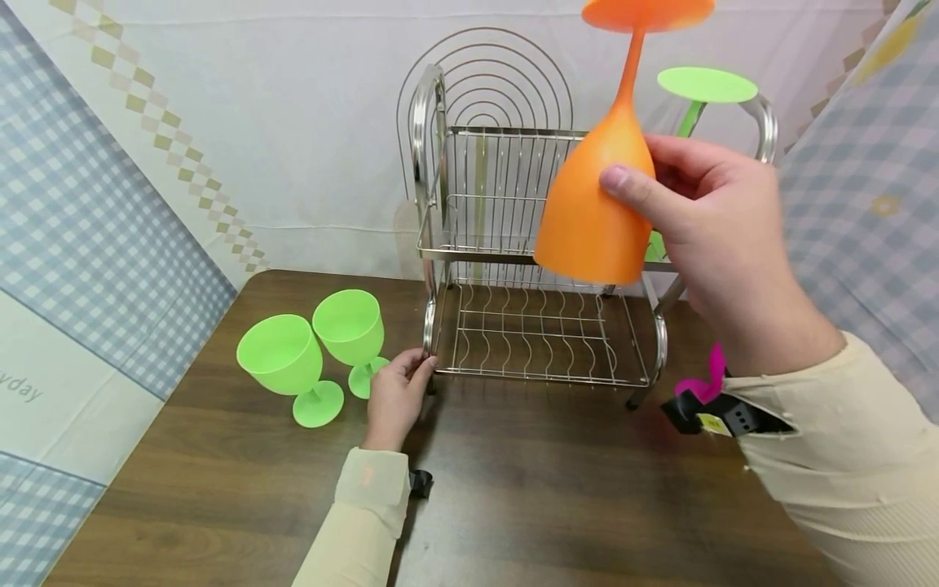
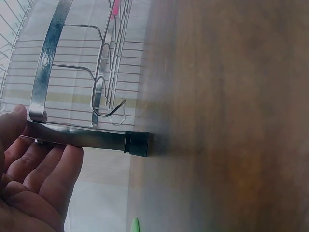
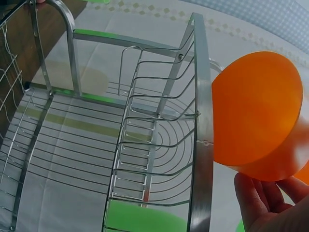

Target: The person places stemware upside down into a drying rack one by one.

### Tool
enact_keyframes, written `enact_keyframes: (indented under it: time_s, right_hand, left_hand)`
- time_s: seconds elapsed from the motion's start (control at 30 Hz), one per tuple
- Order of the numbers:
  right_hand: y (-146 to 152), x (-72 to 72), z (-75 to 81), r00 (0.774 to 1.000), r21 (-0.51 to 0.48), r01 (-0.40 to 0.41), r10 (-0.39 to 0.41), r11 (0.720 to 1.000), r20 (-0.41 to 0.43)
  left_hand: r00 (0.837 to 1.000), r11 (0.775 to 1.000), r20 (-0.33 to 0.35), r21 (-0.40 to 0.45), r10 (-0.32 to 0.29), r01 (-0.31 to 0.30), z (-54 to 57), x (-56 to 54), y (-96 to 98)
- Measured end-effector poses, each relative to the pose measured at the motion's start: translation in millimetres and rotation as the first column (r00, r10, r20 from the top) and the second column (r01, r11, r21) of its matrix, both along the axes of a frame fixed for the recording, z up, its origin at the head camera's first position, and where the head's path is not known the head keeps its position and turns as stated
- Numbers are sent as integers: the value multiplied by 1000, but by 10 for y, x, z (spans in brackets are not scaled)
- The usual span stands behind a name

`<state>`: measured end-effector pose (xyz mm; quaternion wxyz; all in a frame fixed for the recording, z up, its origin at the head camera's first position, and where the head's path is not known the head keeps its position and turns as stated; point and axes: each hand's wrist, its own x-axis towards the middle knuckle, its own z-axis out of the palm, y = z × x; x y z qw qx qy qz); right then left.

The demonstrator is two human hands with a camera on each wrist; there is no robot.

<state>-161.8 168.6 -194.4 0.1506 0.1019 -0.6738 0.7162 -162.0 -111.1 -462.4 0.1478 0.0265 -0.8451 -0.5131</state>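
Observation:
My right hand (image 1: pixel 734 220) grips an orange plastic goblet (image 1: pixel 601 204) by its bowl, upside down with the foot up, in front of the upper tier of a metal dish rack (image 1: pixel 543 379). Seen in the right wrist view, the goblet's open mouth (image 3: pixel 258 108) is beside the rack's front bar. Low at the rack's left front leg, my left hand (image 1: pixel 396 399) holds the frame between thumb and fingers; the left wrist view shows this leg (image 2: pixel 82 135) with its black foot. An inverted green goblet (image 1: pixel 707 84) stands at the upper tier's right end, partly hidden by my right hand.
Two green goblets (image 1: pixel 279 355) (image 1: pixel 350 326) stand upright on the wooden table (image 1: pixel 513 505), left of the rack. A pink piece (image 1: pixel 707 379) shows by my right wrist. Behind the rack hangs a white cloth (image 1: pixel 308 122); checked cloth (image 1: pixel 88 204) is at the left.

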Motion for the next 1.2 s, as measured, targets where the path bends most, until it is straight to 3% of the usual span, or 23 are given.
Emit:
enact_keyframes:
  time_s: [0.67,0.93,1.2]
  right_hand:
    - [-20,-90,-65,999,88,41,-41,995,-3]
    - [-34,-125,-68,995,219,91,-95,972,8]
    - [-43,-171,-77,994,264,103,-109,959,9]
  left_hand:
    - [1000,999,-19,40,-19,20,-20,9,4]
    - [1000,999,-19,35,-16,16,-20,4,6]
    - [1000,999,-10,40,-12,13,-19,-12,18]
